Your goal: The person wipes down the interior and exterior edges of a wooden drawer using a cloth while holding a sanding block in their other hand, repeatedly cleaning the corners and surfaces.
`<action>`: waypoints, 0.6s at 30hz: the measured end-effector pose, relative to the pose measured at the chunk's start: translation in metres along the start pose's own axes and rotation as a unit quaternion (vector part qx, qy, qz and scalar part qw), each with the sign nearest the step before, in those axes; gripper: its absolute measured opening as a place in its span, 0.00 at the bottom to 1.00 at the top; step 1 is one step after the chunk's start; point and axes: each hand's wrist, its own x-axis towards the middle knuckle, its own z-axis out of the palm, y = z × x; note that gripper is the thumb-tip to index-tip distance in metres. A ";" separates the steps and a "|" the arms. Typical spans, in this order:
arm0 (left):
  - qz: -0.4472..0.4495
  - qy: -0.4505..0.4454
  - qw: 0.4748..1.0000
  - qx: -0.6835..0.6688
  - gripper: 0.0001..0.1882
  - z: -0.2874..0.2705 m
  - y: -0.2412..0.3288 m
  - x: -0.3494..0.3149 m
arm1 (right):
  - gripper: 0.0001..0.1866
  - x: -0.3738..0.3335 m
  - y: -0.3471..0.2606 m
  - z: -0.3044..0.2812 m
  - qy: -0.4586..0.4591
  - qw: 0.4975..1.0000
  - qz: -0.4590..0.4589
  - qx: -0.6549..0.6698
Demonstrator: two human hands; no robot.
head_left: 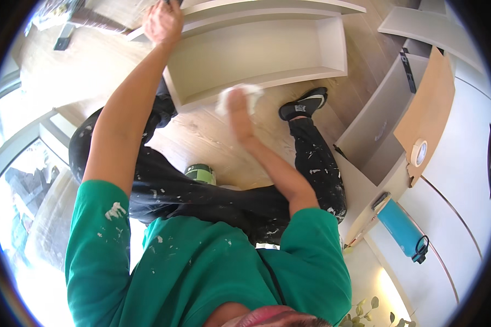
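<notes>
Drawer point(251, 49) on the wooden floor point(202, 131), white cloth point(252, 94) in the right hand point(236, 106)

It is a shallow, pale cream box, lying open side up in front of the person, with bare inner walls and a smooth, plain bottom. Along its far side runs a longer board point(289, 7), which sticks out past the box at both ends. The near wall is low and straight-edged, bent a little by the lens, and faces the person's spread legs.

The right hand is closed on the bunched white cloth, which pokes out on both sides of it. Hand and cloth are blurred, and they show at the near wall of the drawer, around the middle of its length. The left hand point(161, 24) is at the far left corner, with its fingers partly bent by the end of the board; the picture's upper edge cuts it off, so I cannot tell how far open it is or whether it grips the board.

Between the legs, near the black trousers point(202, 191) flecked with white paint, stands a green can point(201, 173). To the right are a grey box point(373, 133), a sheet of brown cardboard point(428, 109) with a roll of tape point(419, 152) on it, and a turquoise bottle point(399, 226).
</notes>
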 end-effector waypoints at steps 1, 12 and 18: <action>0.008 0.019 1.000 -0.021 0.31 -0.002 -0.005 0.000 | 0.34 0.002 -0.050 -0.001 0.025 0.978 -0.061 0.200; -0.076 0.114 0.990 -0.037 0.24 0.040 -0.035 0.040 | 0.31 0.019 -0.135 -0.096 0.025 0.896 -0.178 0.407; 0.056 0.009 0.997 -0.047 0.22 0.034 -0.010 0.026 | 0.39 0.018 -0.065 -0.073 0.004 0.961 -0.157 0.226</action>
